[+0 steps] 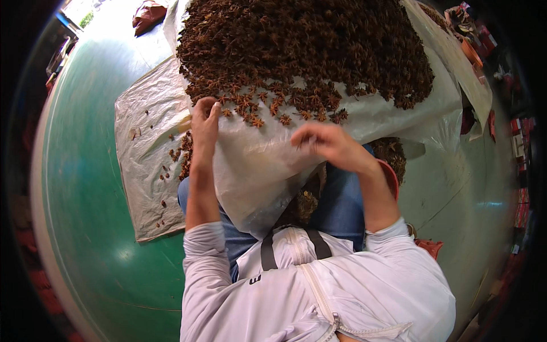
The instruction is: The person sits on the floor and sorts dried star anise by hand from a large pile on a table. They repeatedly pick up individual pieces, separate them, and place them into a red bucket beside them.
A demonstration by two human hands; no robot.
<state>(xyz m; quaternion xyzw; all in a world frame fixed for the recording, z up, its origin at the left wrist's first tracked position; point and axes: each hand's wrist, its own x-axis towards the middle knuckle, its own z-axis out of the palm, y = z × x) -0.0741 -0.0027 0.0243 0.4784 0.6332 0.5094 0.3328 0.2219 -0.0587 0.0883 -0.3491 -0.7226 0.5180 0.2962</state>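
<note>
A broad heap of dried star anise (299, 47) covers the white plastic sheet (252, 166) in front of me. Loose star anise pods (257, 122) lie scattered along the heap's near edge. My left hand (206, 117) is at the left end of these pods, fingers curled and thumb beside them. Whether anything sits in its grasp is hidden. Blurred by motion, my right hand (327, 143) hovers over the bare near part of the sheet, its fingers bent inward. The blur hides whether it holds a pod.
On the green floor (81, 171) at left lies a second plastic sheet (147, 188) bearing a small pile of star anise (186, 156). A red container rim (391, 179) and dark plant material (391, 156) are beside my right knee. A dark red bag (148, 17) rests far left.
</note>
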